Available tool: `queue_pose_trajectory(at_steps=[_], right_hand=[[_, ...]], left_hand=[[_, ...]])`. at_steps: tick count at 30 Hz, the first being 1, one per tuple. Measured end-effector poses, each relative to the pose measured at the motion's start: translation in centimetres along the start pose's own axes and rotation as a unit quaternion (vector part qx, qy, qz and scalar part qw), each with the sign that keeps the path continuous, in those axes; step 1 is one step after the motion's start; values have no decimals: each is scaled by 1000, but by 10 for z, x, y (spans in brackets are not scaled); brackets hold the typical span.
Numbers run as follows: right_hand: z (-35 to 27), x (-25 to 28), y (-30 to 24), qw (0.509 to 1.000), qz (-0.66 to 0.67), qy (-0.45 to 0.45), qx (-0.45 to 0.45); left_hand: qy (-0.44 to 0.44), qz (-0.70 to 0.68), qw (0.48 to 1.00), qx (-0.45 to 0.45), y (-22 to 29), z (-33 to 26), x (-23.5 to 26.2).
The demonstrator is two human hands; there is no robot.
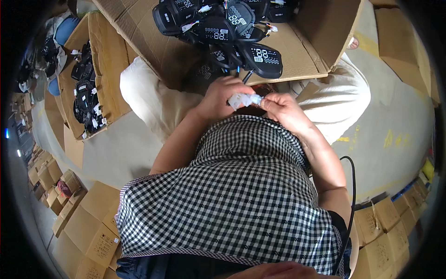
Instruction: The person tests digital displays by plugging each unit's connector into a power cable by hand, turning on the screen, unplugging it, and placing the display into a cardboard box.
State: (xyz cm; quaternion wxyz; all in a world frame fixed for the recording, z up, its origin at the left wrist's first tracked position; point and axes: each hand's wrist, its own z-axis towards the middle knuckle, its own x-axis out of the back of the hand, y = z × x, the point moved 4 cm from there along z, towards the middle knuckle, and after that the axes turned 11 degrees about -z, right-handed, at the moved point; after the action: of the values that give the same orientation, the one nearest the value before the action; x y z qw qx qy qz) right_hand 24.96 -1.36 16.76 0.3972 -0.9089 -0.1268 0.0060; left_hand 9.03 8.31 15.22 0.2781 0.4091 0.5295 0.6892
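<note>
Head view: both our hands pinch a small white tag [245,99] over the lap, left hand [222,95] and right hand [282,108] clamped on it, below the cardboard box [297,51] of black display units [262,58]. Best keep the tag taut, fingertips close.

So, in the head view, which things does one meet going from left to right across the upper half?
Open cardboard box of black display units → left hand → white paper label → right hand → flat cardboard piece.
</note>
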Motion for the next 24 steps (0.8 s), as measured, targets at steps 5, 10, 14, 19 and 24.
queue_pose_trajectory(at_steps=[5, 10, 14, 19, 24], right_hand=[[10, -9, 12, 997, -8, -72, -6], [7, 11, -1, 990, -119, -62, 49], [31, 87, -57, 986, 31, 153, 53], [162, 84, -63, 973, -24, 203, 107], [225, 32, -77, 885, -442, 131, 67]], left_hand=[[-28, -6, 999, 21, -1, -8, 0], [-14, 2, 1000, 27, 10, -8, -2], [50, -110, 988, 93, 21, -6, 8], [9, -122, 990, 64, 22, 1, 1], [34, -86, 996, 11, 26, -7, 1]])
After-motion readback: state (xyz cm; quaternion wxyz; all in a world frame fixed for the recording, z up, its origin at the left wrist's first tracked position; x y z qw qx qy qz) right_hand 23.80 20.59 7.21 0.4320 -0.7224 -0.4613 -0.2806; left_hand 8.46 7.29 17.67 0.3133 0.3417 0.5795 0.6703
